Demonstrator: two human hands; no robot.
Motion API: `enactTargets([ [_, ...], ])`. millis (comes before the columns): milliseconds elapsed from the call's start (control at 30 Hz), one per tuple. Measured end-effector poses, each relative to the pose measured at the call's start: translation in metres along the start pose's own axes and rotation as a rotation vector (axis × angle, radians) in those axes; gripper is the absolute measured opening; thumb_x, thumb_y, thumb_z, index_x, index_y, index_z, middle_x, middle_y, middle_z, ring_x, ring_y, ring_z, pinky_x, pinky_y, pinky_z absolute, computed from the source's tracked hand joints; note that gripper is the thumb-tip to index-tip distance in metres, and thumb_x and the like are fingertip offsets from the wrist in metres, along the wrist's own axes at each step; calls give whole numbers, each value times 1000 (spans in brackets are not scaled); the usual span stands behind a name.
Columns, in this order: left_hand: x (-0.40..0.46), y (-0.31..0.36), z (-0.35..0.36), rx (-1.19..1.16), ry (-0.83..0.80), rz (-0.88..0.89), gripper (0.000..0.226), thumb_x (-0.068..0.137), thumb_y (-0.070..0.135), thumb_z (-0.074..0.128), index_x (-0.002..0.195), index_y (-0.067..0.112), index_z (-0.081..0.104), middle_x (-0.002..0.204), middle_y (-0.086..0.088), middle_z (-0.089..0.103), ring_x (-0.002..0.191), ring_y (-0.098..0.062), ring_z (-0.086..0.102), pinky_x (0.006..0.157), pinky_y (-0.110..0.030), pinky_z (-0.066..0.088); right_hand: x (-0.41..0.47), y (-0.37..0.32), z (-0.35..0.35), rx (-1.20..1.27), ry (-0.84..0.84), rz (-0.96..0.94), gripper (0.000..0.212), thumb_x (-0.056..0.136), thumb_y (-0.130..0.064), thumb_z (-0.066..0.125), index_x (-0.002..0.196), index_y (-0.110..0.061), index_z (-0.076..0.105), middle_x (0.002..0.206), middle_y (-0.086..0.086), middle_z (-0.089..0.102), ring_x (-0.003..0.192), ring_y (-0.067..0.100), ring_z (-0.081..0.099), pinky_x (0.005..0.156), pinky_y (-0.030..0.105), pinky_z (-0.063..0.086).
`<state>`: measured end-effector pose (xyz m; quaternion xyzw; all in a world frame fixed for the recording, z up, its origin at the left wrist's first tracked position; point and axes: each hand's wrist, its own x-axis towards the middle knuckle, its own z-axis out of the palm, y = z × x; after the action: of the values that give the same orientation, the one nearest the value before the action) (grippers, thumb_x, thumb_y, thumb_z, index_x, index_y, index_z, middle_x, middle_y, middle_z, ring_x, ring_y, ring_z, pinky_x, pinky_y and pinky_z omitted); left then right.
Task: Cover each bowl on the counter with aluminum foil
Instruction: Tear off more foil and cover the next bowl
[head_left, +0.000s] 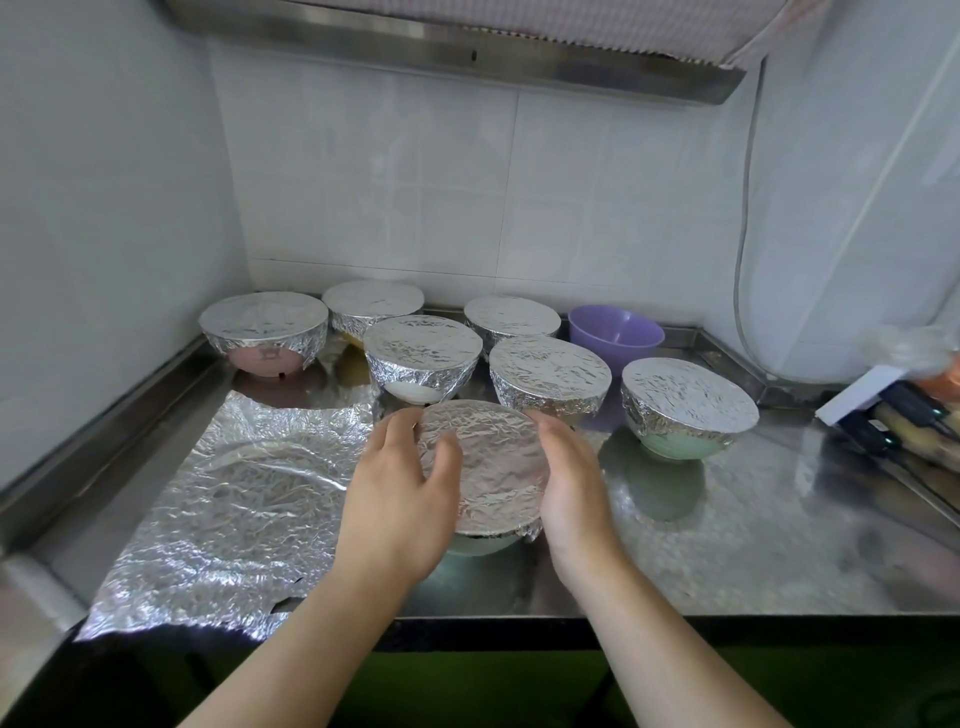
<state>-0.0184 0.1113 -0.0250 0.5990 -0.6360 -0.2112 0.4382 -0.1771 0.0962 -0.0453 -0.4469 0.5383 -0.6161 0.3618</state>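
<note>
A pale green bowl with foil over its top (488, 467) stands at the front middle of the steel counter (727, 545). My left hand (400, 488) grips its left side, thumb lying on the foil top. My right hand (571, 483) cups its right side, fingers curved round the foil rim. Behind it stand several foil-covered bowls, among them a pink one (265, 332) and a green one (688, 405). A purple bowl (615, 332) at the back right has no foil on it. A loose crinkled foil sheet (228, 499) lies flat to the left.
White tiled walls close the counter at the left and back. A steel hood (467, 52) hangs overhead. A white box and dark items (893, 410) crowd the right edge. A cable (743, 234) runs down the right wall.
</note>
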Motion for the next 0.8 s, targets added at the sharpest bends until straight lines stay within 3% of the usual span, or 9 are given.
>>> enactTargets([
  [67,1,-1,-2,-7,-48,11,54,104,49,45,152,22,44,153,2,49,133,-19,50,101,-33,40,3,-7,-9,-131,21,-20,26,111,-29,49,111,-23,75,103,-25,70,103,-17,62,82,2,41],
  [167,9,-1,-8,37,-85,32,53,103,46,45,151,24,43,151,-1,51,131,-24,51,99,-36,40,15,-28,-16,-354,-1,-182,32,112,-32,46,119,-13,71,122,1,74,121,17,64,97,18,44],
  [233,19,4,-10,126,-95,86,52,105,38,44,155,23,41,156,-1,46,138,-24,46,103,-36,39,23,-45,-7,-605,-159,-284,41,114,-35,38,144,-19,61,148,-7,61,139,9,51,116,26,36],
  [300,33,10,-9,221,-142,158,49,106,29,42,154,21,43,158,1,44,141,-23,45,110,-37,39,28,-56,8,-800,-332,-326,44,114,-37,33,150,-23,55,155,-9,53,144,9,45,120,31,33],
  [400,52,9,2,328,-252,233,30,105,25,37,126,20,58,128,-1,63,118,-28,60,94,-39,48,30,-52,24,-970,-439,-346,35,113,-27,33,120,-16,66,125,4,68,119,24,59,95,37,43],
  [500,57,0,7,339,-260,248,49,100,42,26,124,19,63,118,1,69,110,-23,63,93,-36,49,34,-45,26,-1026,-391,-339,36,112,-30,32,103,-15,64,104,5,68,100,27,62,80,39,41],
  [600,61,-4,8,283,-220,187,44,104,42,32,119,18,65,111,0,69,104,-23,63,88,-34,49,36,-45,27,-1060,-365,-326,39,110,-35,30,102,-16,63,95,5,67,92,30,64,79,44,52],
  [700,57,-1,4,155,-183,45,16,97,24,59,85,14,55,81,-6,62,71,-30,61,61,-37,50,34,-47,26,-1040,-340,-277,38,111,-33,31,98,-13,60,96,8,66,93,34,63,83,48,52],
  [800,56,-8,4,62,-244,-21,30,85,14,73,76,15,44,67,-3,52,51,-22,50,49,-34,43,33,-53,24,-961,-296,-185,41,112,-36,31,90,-14,58,94,6,65,95,32,60,85,46,48],
])
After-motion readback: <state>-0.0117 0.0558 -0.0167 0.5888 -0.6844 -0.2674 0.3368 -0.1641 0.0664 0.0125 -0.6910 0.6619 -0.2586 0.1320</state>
